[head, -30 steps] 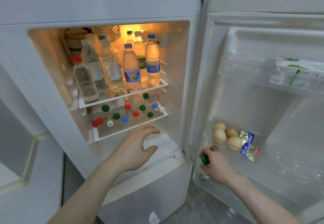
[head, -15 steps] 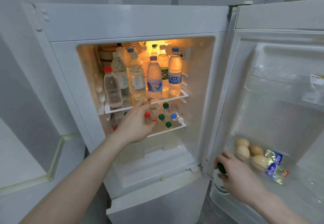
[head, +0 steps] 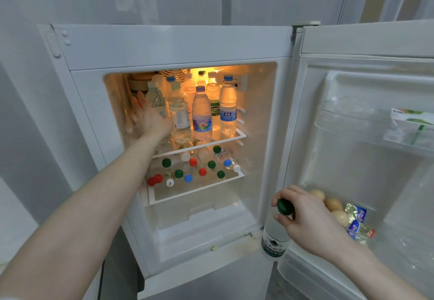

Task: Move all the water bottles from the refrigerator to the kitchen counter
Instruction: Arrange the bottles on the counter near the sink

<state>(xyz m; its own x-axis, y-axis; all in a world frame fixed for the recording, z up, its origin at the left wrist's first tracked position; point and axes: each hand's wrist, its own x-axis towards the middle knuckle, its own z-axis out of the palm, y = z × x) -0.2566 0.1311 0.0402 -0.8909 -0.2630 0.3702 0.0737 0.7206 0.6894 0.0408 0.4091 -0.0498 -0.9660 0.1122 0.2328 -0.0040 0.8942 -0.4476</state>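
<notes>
The open refrigerator (head: 164, 48) is lit inside. Several water bottles stand on its upper shelf (head: 239, 136), among them a blue-capped bottle with a colourful label (head: 201, 114). Several more lie on the lower shelf (head: 195, 189) with green, red, blue and white caps facing out. My left hand (head: 148, 117) reaches into the upper shelf's left end, its blurred fingers spread over a red-capped bottle that it mostly hides. My right hand (head: 305, 215) grips a green-capped water bottle (head: 274, 241) by the neck, and the bottle hangs at the door's lower edge.
The fridge door (head: 366, 41) stands open on the right. Its lower rack holds eggs (head: 333, 204) and small foil packets (head: 357, 215). An upper door rack holds a white and green carton (head: 413, 123). White panels flank the fridge on the left.
My left hand rose from the lower shelf to the left end of the upper shelf. My right hand lifted the green-capped bottle slightly. The view pulled back and up.
</notes>
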